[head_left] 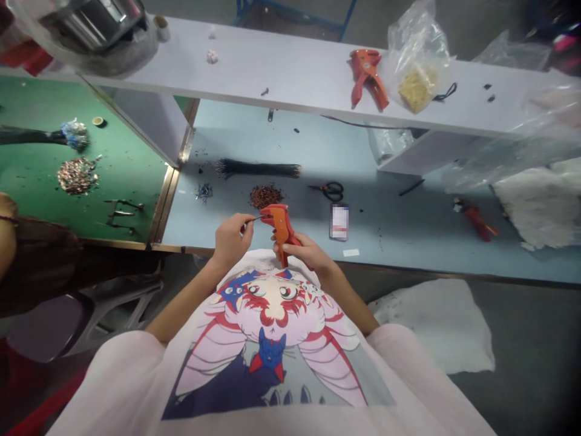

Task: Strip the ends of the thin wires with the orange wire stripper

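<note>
My right hand is wrapped round the handles of an orange wire stripper, held upright just in front of my chest at the table's near edge. My left hand pinches a thin dark wire whose end reaches into the stripper's jaws. Just beyond the hands, a small heap of brown stripped bits lies on the light blue table, and a bundle of black wires lies behind it.
Black scissors, a phone and red pliers lie to the right on the table. A white shelf carries a second orange stripper and a plastic bag. A green table at left holds tools; another person's arm shows there.
</note>
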Available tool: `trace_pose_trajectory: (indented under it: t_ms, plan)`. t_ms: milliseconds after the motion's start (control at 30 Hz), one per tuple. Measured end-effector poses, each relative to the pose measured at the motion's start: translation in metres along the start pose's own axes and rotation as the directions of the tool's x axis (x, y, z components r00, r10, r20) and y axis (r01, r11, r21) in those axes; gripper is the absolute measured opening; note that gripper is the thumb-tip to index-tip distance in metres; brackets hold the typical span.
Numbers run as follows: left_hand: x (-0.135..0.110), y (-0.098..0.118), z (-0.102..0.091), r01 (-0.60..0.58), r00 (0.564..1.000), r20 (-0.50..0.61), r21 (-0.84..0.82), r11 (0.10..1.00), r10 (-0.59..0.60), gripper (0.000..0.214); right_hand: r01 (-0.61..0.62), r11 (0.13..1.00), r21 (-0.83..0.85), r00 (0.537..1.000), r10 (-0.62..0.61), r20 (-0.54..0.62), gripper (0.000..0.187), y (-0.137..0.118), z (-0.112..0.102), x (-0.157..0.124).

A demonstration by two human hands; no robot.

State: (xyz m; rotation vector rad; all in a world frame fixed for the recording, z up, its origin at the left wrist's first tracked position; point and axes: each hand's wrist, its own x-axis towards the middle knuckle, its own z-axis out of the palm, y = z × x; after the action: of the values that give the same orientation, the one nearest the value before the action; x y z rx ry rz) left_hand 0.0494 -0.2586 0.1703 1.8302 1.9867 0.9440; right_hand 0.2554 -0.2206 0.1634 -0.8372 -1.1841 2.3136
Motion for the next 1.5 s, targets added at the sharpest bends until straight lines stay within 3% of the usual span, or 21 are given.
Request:
trace_pose_trajectory:
  t_ms: [300,567,1033,1267,1500]
  plan:
    - [-0.005,0.011,-0.002,-0.054,0.997,-0.044,0.042,0.998,0.056,0.018,-0.001,0.998,-0.068,0.999,0.004,0.051,0.04,0.002,-0.007,-0.006]
    - [-0.005,0.018,-0.001,-0.032,0.996,-0.083,0.021,0.999,0.034,0.02,-0.027,0.997,-0.077,0.998,0.031,0.053,0.038,0.001,-0.012,-0.01]
    - [-0.003,0.02,0.007,-0.017,0.998,-0.053,0.033,0.999,0.018,0.018,-0.039,0.995,-0.094,0.997,0.045,0.068,0.033,0.001,-0.007,-0.009]
    - [-0.003,0.009,0.015,0.057,0.998,0.008,0.027,0.998,-0.057,0.019,-0.012,1.0,0.019,0.997,0.01,0.083,0.032,0.015,-0.005,0.003]
    - [-0.002,0.005,0.024,0.13,0.989,0.071,0.008,0.991,-0.13,0.021,-0.118,0.977,0.179,0.993,0.115,0.027,0.036,0.019,-0.003,0.003]
